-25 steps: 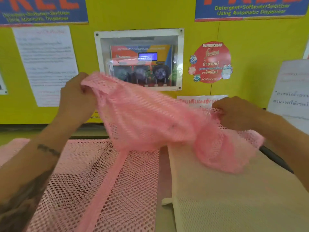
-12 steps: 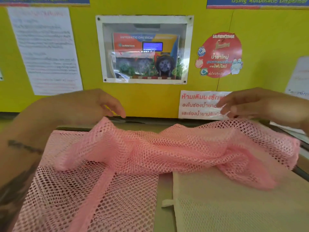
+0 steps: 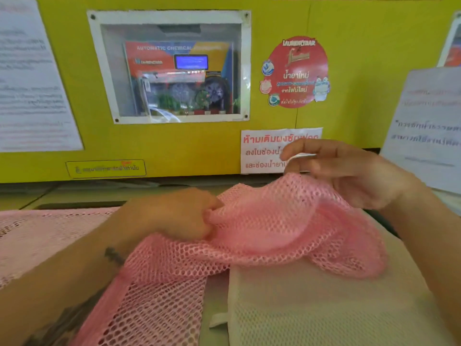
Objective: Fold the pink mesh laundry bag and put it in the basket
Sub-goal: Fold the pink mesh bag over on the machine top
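Behind glass in the yellow wall [image 3: 174,151] a panel [image 3: 174,71] reads "AUTOMATIC CHEMICAL"; a round red sticker [image 3: 296,71] and three paper notices hang nearby. On the bench [image 3: 214,295], my left hand [image 3: 179,213] clenches the pink mesh bag [image 3: 262,233], bunched over one cream mesh bag [image 3: 311,308]. My right hand [image 3: 349,173], fingers loosely curled, touches its raised edge.
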